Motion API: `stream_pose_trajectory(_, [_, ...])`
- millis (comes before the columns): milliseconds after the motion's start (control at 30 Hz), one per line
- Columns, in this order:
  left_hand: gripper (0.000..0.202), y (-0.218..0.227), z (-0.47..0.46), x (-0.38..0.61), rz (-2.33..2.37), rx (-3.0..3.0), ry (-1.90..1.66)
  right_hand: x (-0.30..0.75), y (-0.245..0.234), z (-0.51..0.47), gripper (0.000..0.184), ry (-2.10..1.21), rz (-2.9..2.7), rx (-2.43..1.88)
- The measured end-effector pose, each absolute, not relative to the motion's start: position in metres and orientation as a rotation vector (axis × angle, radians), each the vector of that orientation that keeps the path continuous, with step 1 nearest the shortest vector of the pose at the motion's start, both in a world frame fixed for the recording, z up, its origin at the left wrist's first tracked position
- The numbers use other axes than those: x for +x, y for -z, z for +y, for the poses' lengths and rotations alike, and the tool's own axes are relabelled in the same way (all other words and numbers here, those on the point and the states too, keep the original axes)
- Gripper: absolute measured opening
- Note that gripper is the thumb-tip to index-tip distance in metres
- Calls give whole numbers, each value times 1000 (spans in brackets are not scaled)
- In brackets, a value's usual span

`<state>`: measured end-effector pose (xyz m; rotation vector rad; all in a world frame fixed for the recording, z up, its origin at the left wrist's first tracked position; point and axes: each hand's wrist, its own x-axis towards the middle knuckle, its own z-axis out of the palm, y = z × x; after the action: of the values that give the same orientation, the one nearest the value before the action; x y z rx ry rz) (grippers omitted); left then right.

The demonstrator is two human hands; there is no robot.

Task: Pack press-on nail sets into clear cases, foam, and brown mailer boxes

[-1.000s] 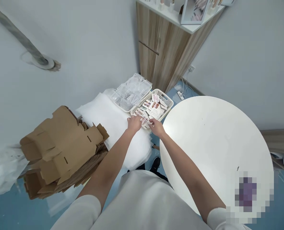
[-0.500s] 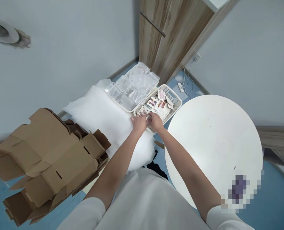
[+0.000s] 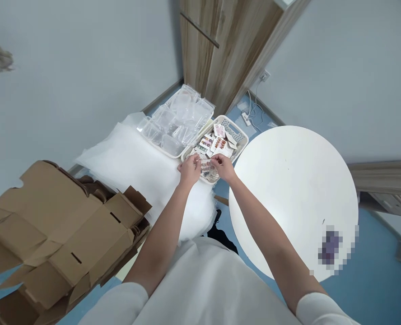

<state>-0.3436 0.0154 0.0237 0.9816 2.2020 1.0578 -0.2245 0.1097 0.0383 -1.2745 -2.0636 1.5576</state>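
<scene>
My left hand point(image 3: 190, 170) and my right hand point(image 3: 224, 166) hold a small clear pack with rows of pinkish pieces point(image 3: 206, 165) between them, each gripping one end. The fingers of both are closed on it. They are over the near end of a white perforated basket point(image 3: 244, 141). Inside the basket lie several small cards point(image 3: 220, 144) with rows of reddish-brown, purple or pink oval pieces. Exactly what those pieces are is too small to tell. The card nearest my hands is partly covered by my fingers.
Left of the basket, a white tray holds several clear plastic boxes point(image 3: 183, 113). White foam sheets point(image 3: 126, 158) are stacked nearer me, with flattened brown cardboard boxes point(image 3: 72, 225) at left. A round white table point(image 3: 291, 189) stands at right; a power strip point(image 3: 245, 119) lies behind.
My hands have moved slightly apart, and the clear pack now shows stretched between them. The whole view has shifted, so the basket and table appear further left.
</scene>
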Motion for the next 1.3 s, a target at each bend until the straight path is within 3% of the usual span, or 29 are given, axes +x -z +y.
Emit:
stream_pose_trajectory(167, [26, -29, 16, -333, 1898, 942, -1358, -200, -61, 103, 21, -1692, -1733, -1233])
stream_pose_trajectory(300, [24, -39, 17, -310, 1604, 856, -1398, -167, -83, 96, 24, -1694, -1596, -1253])
stream_pose_trajectory(700, [28, -98, 2, -172, 1241, 847, -1119, 5, -120, 44, 30, -1751, -1229, -1261])
stream_pose_trajectory(1033, [25, -112, -8, -53, 1135, 1137, -889, 140, -127, -3, 24, -1616, -1190, -1355])
stream_pose_trajectory(1300, [24, -114, -13, -3, 1165, 1559, -620, 184, -119, -17, 21, -1616, -1319, -1341])
